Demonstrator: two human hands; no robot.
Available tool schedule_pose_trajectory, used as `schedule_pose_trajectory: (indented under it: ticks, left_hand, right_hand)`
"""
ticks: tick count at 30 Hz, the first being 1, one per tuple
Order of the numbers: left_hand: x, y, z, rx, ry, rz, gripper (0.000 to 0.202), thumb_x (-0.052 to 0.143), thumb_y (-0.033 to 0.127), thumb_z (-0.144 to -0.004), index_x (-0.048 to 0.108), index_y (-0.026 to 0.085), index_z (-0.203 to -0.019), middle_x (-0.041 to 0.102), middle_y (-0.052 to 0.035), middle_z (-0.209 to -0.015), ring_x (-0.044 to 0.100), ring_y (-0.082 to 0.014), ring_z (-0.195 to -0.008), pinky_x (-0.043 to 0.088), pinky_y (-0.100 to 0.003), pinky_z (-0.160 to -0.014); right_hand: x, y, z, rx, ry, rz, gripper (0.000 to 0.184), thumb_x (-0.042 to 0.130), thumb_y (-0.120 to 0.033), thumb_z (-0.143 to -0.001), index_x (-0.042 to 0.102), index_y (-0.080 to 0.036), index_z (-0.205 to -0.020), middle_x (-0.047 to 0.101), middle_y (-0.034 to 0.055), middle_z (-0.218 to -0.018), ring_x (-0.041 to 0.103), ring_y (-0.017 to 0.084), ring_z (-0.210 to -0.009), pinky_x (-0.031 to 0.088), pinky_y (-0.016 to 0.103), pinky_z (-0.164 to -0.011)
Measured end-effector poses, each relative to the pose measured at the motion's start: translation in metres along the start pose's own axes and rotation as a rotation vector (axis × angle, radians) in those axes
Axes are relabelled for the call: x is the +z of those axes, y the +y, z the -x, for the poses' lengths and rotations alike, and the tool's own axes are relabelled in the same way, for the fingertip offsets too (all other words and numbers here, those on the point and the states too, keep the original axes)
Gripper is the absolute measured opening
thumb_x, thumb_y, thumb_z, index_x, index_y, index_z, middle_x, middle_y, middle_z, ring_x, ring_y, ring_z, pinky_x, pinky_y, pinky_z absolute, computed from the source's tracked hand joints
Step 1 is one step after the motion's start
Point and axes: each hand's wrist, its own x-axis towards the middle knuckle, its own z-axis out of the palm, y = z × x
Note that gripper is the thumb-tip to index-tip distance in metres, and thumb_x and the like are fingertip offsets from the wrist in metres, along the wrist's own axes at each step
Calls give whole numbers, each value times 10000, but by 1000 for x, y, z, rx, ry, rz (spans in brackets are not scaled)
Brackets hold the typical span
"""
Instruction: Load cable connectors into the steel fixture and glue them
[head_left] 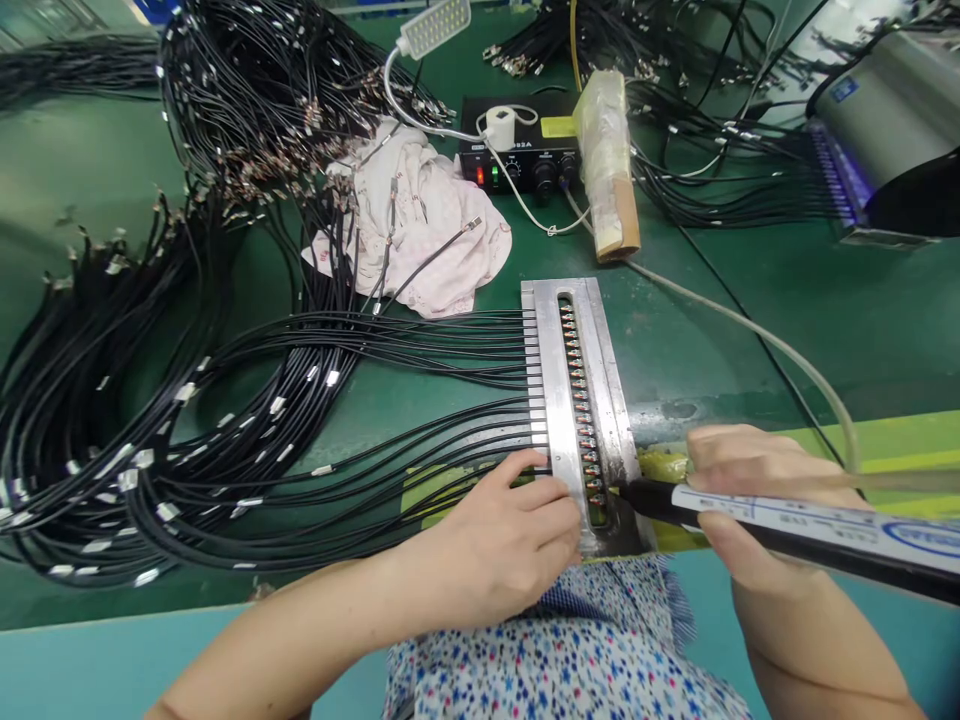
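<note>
A flat metal fixture [551, 380] lies on the bench with a long slot through its middle. Inside the slot sits a row of small metal cable ends [577, 382], and their black cables [450, 345] leave through the fixture's left side. My left hand [502, 540] is curled over the near left edge of the fixture, its fingertips on the metal and the nearest cables. Held in my right hand [757, 490] is a black dispensing syringe [825, 535] with a white label. Its narrow tip points left, at the near end of the slot; whether it touches cannot be seen.
Large bundles of black cables [97, 330] fill the left side. Behind the fixture are a pink cloth [442, 225], a black control box [517, 165], a small lamp [435, 28] and a wrapped block [604, 150]. A grey machine [892, 120] glows violet at the right.
</note>
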Motion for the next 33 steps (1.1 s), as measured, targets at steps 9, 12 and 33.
schedule_pose_trajectory:
  ticks: [9,12,33]
  left_hand:
    - [0,1,1,-7,-5,6,166,496,149,-878,598,148,-747,646,-10,-918,556,-148,-924,341,-391,-973]
    - [0,0,0,-3,-8,8,153,495,148,-877,601,148,-767,645,-12,-916,556,-151,-921,344,-394,-967]
    - [-8,2,-2,33,-135,-17,210,406,227,-935,594,136,-951,583,-29,-859,530,-170,-887,368,-406,-915]
  right_hand:
    - [-3,2,5,18,-25,-6,216,572,-108,-563,607,-182,-763,447,-30,-471,333,107,-379,254,283,-386]
    - [-3,2,4,0,-22,-8,213,565,-107,-571,603,-181,-766,454,-28,-468,334,107,-377,256,282,-379]
    - [1,5,4,-88,109,-65,189,567,-123,-584,620,-164,-761,504,-19,-492,381,112,-366,282,285,-367]
